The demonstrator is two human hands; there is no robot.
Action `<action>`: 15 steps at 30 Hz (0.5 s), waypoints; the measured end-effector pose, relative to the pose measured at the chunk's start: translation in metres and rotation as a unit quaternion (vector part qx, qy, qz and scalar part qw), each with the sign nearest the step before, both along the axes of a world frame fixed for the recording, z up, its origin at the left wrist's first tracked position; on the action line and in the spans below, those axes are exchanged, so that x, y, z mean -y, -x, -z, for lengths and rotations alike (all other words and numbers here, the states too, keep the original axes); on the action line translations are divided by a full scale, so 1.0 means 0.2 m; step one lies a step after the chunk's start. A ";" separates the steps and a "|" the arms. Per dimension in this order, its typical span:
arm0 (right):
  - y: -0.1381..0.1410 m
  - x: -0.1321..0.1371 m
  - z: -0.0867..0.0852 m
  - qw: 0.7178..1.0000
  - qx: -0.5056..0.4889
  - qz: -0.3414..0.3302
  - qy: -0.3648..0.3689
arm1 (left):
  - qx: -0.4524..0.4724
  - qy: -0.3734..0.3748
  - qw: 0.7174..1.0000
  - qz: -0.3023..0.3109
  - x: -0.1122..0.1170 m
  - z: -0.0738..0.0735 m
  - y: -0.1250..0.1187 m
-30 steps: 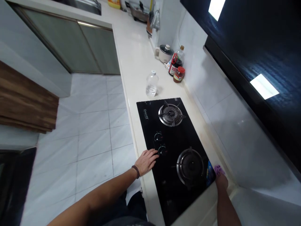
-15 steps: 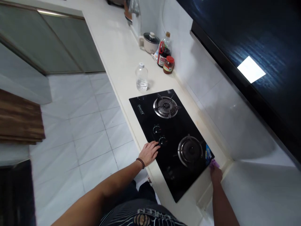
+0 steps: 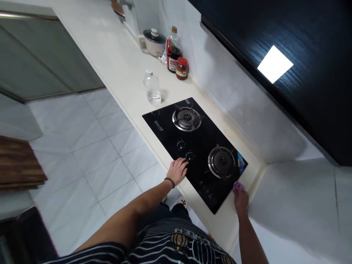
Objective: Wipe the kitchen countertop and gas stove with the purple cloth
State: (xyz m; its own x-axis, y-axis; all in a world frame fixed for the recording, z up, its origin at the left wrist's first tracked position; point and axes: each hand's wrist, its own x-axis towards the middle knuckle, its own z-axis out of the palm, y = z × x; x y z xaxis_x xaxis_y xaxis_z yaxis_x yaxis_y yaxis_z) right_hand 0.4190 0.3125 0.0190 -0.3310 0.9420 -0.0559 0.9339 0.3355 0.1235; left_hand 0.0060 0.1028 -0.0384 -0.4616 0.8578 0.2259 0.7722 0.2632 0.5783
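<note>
My right hand (image 3: 241, 198) is clutching a crumpled purple cloth (image 3: 238, 187) — my flattened left hand (image 3: 177, 171) is touching the rectangular black glass cooktop (image 3: 200, 143) — long axis pointing far left.

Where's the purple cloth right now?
In the head view, the purple cloth is right of centre and below the middle, bunched in the right hand at the edge of the stove, near the blue sticker.

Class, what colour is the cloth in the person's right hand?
The cloth in the right hand is purple; the head view shows it best.
</note>
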 end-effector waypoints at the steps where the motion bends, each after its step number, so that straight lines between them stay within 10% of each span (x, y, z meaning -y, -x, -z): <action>1: 0.00 0.05 0.01 1.000 -0.009 0.004 0.003 | 0.000 0.000 1.000 0.001 0.00 0.00 0.00; 10: -0.10 0.72 0.17 0.995 -0.099 -0.007 0.001 | -0.010 -0.004 1.000 0.005 -0.01 0.01 0.00; 15: -0.08 0.76 0.17 0.993 -0.104 0.040 0.028 | -0.010 -0.004 1.000 0.007 0.00 0.01 0.00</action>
